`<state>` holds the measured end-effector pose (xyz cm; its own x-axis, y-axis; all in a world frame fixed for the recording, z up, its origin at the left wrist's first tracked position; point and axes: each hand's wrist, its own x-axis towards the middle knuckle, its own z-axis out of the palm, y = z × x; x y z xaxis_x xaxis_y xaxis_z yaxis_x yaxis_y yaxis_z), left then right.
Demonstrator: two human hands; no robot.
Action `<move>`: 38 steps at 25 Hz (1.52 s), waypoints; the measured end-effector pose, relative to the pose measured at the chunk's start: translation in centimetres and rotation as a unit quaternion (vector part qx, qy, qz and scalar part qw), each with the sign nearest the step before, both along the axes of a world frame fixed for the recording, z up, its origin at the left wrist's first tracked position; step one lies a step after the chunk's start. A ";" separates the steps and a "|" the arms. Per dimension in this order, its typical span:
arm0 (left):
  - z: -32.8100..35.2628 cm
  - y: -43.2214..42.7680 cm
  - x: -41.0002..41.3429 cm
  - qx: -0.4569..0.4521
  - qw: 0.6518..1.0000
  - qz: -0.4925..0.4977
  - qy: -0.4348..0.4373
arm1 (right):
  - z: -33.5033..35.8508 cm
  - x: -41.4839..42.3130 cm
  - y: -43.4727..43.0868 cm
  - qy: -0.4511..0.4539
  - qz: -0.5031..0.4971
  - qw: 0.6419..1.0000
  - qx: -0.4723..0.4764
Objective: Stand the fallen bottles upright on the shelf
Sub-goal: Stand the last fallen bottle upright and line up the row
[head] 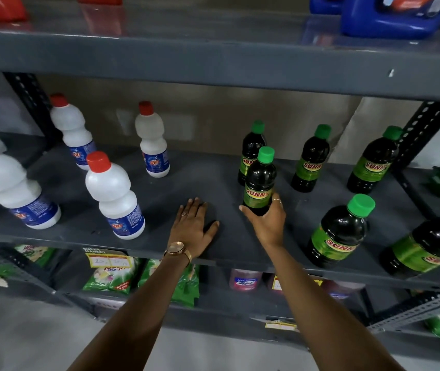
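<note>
The right hand [267, 223] grips the base of an upright dark green-capped bottle [260, 180] on the grey shelf [160, 236]. The left hand [194, 228] lies flat on the shelf, just left. Four white red-capped bottles [114, 194] stand further left; five green-capped bottles [339, 231] stand right and behind.

shelf [213, 167] dark grey | bottles [259, 183] dark, green caps | bottles [114, 196] white, red caps
</note>
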<state>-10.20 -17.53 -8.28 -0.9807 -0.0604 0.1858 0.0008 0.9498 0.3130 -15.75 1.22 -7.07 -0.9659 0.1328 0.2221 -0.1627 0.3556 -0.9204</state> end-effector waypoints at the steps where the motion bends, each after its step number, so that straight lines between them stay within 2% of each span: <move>1: 0.0 0.0 0.0 0.002 1.000 0.001 0.000 | 0.1 -0.2 -0.3 0.003 -0.018 1.000 0.000; 4: 0.2 0.0 0.0 0.010 1.000 -0.002 0.003 | 0.8 -0.6 -1.1 -0.012 -0.048 0.999 -0.003; 19: 0.3 -0.2 0.1 0.019 1.000 -0.004 -0.016 | 0.7 -0.2 -0.2 -0.005 -0.013 1.000 0.012; 25: -0.1 -0.3 -0.1 0.007 1.000 -0.001 -0.014 | 1.1 4.7 1.8 -0.044 0.032 0.997 0.054; 30: -0.2 -0.3 -0.1 -0.004 1.000 -0.007 -0.016 | 0.6 9.7 3.1 -0.039 0.054 0.996 0.057; 38: -0.4 -0.3 -0.2 -0.006 1.000 -0.010 -0.007 | 0.4 10.4 4.3 -0.072 0.100 0.986 0.110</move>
<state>-10.38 -17.81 -8.68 -0.9841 -0.0389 0.1734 0.0155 0.9533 0.3017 -5.39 5.54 -6.64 -0.9916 -0.0988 0.0829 -0.1226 0.5234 -0.8432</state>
